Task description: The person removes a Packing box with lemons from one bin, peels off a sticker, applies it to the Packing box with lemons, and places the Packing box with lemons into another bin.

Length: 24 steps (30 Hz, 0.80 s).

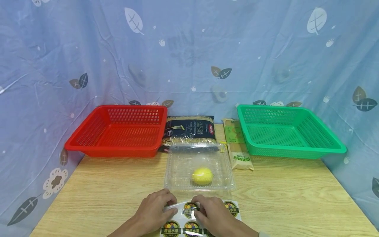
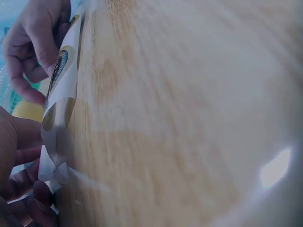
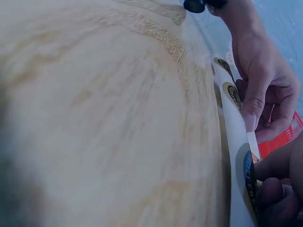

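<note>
A white sheet of round dark fruit stickers (image 1: 180, 214) lies at the table's front edge, bowed up a little between my hands. My left hand (image 1: 155, 210) pinches its left edge between thumb and fingers. Bent over a sticker in the top row, my right hand (image 1: 215, 214) has thumb and forefinger on the sheet. In the right wrist view, the left hand (image 3: 262, 80) grips a white edge of the sheet. Just beyond both hands sits a clear plastic clamshell box (image 1: 180, 168) with a yellow lemon (image 1: 202, 176) inside it.
A red basket (image 1: 121, 153) stands at back left, a green basket (image 1: 284, 151) at back right. Between them lie a dark bag of penne pasta (image 1: 190, 128) and a long packet of noodles (image 1: 238, 144). Patterned blue cloth (image 1: 189, 59) hangs behind the wooden table (image 1: 118, 184).
</note>
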Motion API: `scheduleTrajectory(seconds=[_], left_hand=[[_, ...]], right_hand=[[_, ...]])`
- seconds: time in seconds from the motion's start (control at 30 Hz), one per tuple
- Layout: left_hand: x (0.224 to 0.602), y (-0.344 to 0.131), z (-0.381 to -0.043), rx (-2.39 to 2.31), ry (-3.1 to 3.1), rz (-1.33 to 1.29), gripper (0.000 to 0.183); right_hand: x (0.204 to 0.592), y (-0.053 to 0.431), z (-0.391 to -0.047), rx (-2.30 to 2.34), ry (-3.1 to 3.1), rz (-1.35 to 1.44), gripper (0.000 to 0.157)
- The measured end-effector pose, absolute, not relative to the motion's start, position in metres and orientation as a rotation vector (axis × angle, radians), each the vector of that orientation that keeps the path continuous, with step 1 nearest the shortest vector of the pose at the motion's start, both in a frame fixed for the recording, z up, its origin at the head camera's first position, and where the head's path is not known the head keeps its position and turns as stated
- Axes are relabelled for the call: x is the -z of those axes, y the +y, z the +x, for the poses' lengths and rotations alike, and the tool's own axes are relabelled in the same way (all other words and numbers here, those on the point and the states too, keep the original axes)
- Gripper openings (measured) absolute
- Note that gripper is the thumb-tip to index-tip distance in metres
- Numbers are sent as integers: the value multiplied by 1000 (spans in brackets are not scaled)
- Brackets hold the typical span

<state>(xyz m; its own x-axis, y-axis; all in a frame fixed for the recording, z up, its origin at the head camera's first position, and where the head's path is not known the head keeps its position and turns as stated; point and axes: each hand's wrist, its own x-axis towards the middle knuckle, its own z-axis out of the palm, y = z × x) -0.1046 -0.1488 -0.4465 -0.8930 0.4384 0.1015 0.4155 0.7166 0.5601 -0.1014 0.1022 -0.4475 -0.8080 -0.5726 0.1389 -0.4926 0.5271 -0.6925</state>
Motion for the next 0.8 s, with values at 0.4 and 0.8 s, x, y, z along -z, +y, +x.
scheduleTrajectory(seconds=[0.4, 0.8], left_hand=[[446, -148, -103, -932, 2871, 749, 9], [446, -149, -105, -910, 2898, 743, 8]], right_hand=[[448, 99, -102, 1277, 2629, -836, 7], [450, 102, -99, 1378, 2676, -1142, 9]])
